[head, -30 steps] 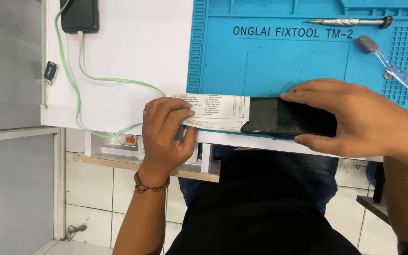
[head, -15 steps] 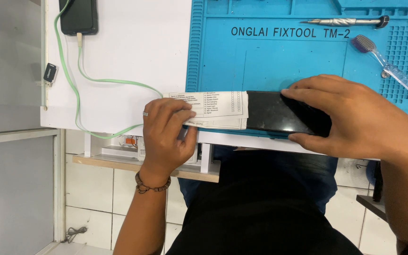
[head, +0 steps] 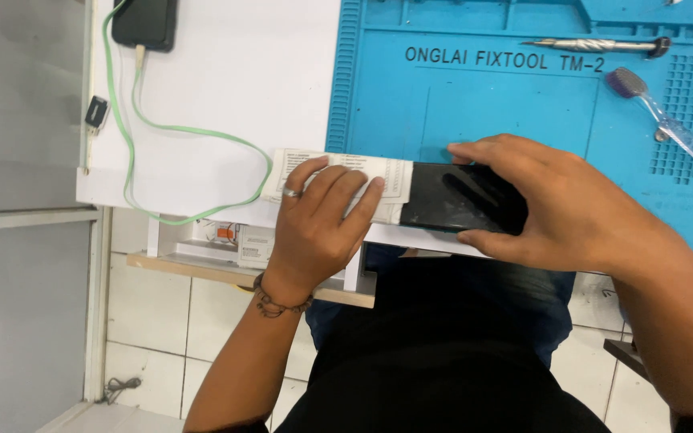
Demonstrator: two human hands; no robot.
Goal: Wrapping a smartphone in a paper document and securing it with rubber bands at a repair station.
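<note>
Hands (head: 443, 208) rest on blue mat (head: 475, 104) over white table (head: 234, 88), tiled floor (head: 162, 337) below.

Black phone (head: 455, 196), glossy slab, lying flat lengthwise at near edge of blue mat. White printed paper strip (head: 391, 172) flat, touching its left end, across mat edge.

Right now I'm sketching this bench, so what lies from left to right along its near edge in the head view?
Green cable → left hand on the white printed paper → black phone → right hand gripping it, on the blue mat.
</note>
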